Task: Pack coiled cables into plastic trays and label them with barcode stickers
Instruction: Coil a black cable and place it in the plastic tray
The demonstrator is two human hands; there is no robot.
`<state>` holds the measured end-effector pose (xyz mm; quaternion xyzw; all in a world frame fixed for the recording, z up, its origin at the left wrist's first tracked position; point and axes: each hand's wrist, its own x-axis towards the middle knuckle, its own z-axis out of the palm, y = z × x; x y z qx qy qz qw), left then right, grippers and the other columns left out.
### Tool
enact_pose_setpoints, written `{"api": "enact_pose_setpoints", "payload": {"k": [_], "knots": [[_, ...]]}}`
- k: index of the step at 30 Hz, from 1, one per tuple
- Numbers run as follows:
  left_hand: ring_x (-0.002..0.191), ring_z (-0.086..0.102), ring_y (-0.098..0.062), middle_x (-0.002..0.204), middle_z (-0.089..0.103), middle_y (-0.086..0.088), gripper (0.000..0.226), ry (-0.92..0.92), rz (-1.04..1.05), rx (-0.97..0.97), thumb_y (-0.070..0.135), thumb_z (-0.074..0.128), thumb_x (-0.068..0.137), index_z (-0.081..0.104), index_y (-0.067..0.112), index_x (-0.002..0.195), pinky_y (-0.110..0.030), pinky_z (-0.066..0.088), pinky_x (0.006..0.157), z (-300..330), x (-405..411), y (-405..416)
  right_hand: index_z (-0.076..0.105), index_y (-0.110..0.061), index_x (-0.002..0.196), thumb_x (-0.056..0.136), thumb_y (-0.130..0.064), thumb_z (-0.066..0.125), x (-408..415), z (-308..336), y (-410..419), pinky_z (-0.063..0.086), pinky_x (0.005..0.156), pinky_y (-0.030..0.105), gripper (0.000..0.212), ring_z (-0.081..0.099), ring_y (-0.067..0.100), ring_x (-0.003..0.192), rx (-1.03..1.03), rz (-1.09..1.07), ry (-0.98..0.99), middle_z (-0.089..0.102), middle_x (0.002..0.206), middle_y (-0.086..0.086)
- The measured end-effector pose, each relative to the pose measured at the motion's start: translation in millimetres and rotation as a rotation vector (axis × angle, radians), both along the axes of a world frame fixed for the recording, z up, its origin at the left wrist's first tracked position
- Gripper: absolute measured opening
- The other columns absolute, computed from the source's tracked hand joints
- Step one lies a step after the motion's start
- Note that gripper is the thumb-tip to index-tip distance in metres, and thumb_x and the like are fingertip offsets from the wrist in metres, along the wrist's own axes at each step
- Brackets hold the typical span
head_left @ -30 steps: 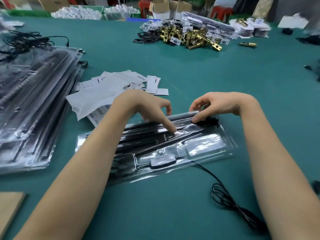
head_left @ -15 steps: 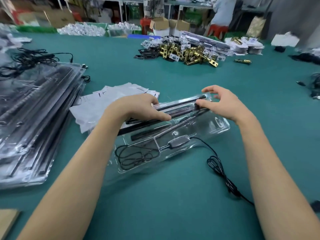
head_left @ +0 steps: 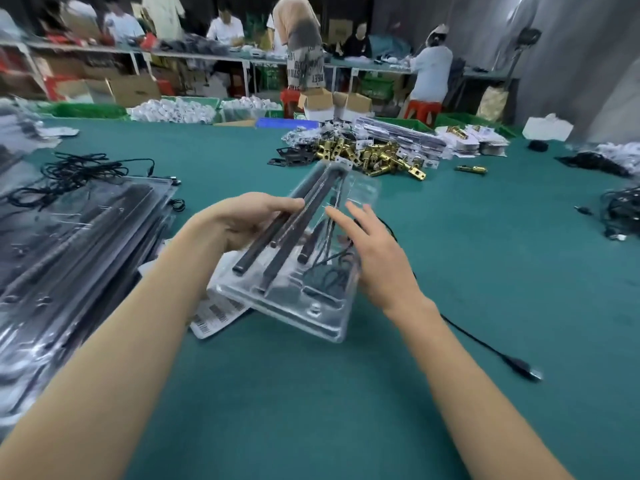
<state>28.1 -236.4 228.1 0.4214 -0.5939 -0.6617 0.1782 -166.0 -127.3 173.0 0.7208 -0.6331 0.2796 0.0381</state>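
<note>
Clear plastic tray (head_left: 294, 299), lifted off the green table (head_left: 450, 271) and tilted, far end raised, near end low over the barcode sticker sheets (head_left: 216, 315). Held along its left edge by the left hand (head_left: 242, 223), fingers curled over the rim and onto the long black bars (head_left: 294, 230) seated in the tray's channels. Right hand (head_left: 374, 258) laid against the tray's right side, fingers (head_left: 349, 220) spread and nearly straight, steadying rather than gripping. Coiled black cable (head_left: 329, 275) seen in the tray's near right compartment; a cable tail (head_left: 485, 344) run out past the right wrist across the table to a plug (head_left: 526, 370) well apart from the tray, whether part of the same lead not determinable.

Progress, judged: tray loaded with bars and coil, tail possibly not yet tucked in, no barcode sticker visible on this tray. Stack of filled trays (head_left: 69, 271) at left taken as finished or awaiting labels. Loose black cables (head_left: 76, 171) beyond the stack and more cables (head_left: 623, 209) at right taken as work remaining.
</note>
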Motion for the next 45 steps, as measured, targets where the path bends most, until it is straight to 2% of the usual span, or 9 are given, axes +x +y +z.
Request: {"api": "enact_pose_setpoints", "payload": {"k": [5, 7, 10, 18, 21, 25, 30, 37, 45], "knots": [[0.102, 0.072, -0.027, 0.117, 0.070, -0.010, 0.044, 0.326, 0.102, 0.039, 0.052, 0.048, 0.099, 0.066, 0.013, 0.107, -0.038, 0.056, 0.086, -17, 3, 2, 0.062, -0.045, 0.117, 0.104, -0.021, 0.053, 13, -23, -20, 0.045, 0.108, 0.030, 0.029, 0.056, -0.017, 0.110, -0.079, 0.019, -0.948, 0.065, 0.118, -0.024], [0.091, 0.073, -0.022, 0.114, 0.069, -0.009, 0.032, 0.243, 0.303, -0.087, 0.044, 0.050, 0.102, 0.059, 0.014, 0.099, -0.033, 0.057, 0.079, -30, 1, -1, 0.069, -0.038, 0.093, 0.105, -0.027, 0.052, 15, -17, -29, 0.057, 0.095, 0.039, 0.024, 0.068, -0.001, 0.097, -0.144, -0.011, -1.303, 0.074, 0.105, -0.013], [0.097, 0.068, -0.018, 0.116, 0.066, -0.009, 0.030, 0.153, 0.469, -0.253, 0.039, 0.059, 0.098, 0.057, 0.012, 0.111, -0.029, 0.055, 0.080, -55, 1, -5, 0.062, -0.016, 0.098, 0.107, -0.025, 0.045, -4, -8, -33, 0.061, 0.079, 0.044, 0.021, 0.071, 0.032, 0.096, -0.114, 0.149, -1.760, 0.071, 0.119, 0.014], [0.091, 0.064, -0.006, 0.101, 0.065, 0.003, 0.077, 0.071, 0.466, -0.405, 0.080, 0.073, 0.059, 0.046, 0.024, 0.105, -0.023, 0.048, 0.073, -53, -26, 24, 0.047, -0.009, 0.118, 0.107, -0.023, 0.046, -30, 5, -22, 0.062, 0.070, 0.035, 0.018, 0.071, 0.043, 0.100, -0.086, 0.148, -2.043, 0.066, 0.119, 0.021], [0.098, 0.068, -0.004, 0.108, 0.071, 0.006, 0.075, 0.020, 0.200, -0.313, 0.076, 0.075, 0.062, 0.052, 0.023, 0.110, -0.031, 0.052, 0.089, -48, -37, 37, 0.049, -0.003, 0.114, 0.108, -0.023, 0.041, -33, 15, -20, 0.062, 0.066, 0.029, 0.022, 0.070, 0.043, 0.102, -0.088, 0.168, -2.055, 0.069, 0.120, 0.024], [0.106, 0.069, -0.014, 0.104, 0.074, 0.000, 0.015, 0.197, -0.208, -0.273, 0.029, 0.064, 0.097, 0.064, 0.014, 0.100, -0.027, 0.050, 0.100, -46, -45, 59, 0.056, 0.003, 0.114, 0.107, -0.022, 0.044, -38, 16, -17, 0.060, 0.058, 0.025, 0.028, 0.072, 0.041, 0.097, -0.017, 0.120, -2.067, 0.072, 0.110, 0.023], [0.087, 0.073, -0.036, 0.077, 0.052, -0.006, 0.015, 0.254, -0.307, 0.069, 0.012, 0.042, 0.105, 0.045, 0.009, 0.090, -0.038, 0.059, 0.082, -31, -27, 66, 0.043, 0.000, 0.141, 0.105, -0.021, 0.049, -56, -7, -13, 0.061, 0.058, 0.030, 0.042, 0.073, 0.041, 0.092, 0.103, -0.109, -1.986, 0.063, 0.125, 0.028], [0.055, 0.054, -0.010, 0.083, 0.057, -0.003, 0.014, -0.253, -0.246, -0.259, 0.017, 0.054, 0.100, 0.056, 0.006, 0.108, -0.023, 0.048, 0.050, -42, -11, 58, 0.047, -0.003, 0.134, 0.103, -0.026, 0.056, -68, -28, -4, 0.060, 0.055, 0.030, 0.040, 0.075, 0.038, 0.079, 0.304, -0.273, -1.961, 0.061, 0.126, 0.021], [0.063, 0.052, -0.009, 0.073, 0.054, -0.002, 0.020, -0.074, -0.136, -0.152, 0.004, 0.048, 0.102, 0.067, 0.009, 0.106, -0.017, 0.047, 0.057, -58, -17, 54, 0.071, -0.004, 0.097, 0.092, -0.061, 0.054, -85, 5, 24, 0.044, 0.041, 0.014, 0.060, 0.066, 0.009, 0.053, 0.936, -0.267, -0.910, 0.077, 0.089, 0.013]]}}
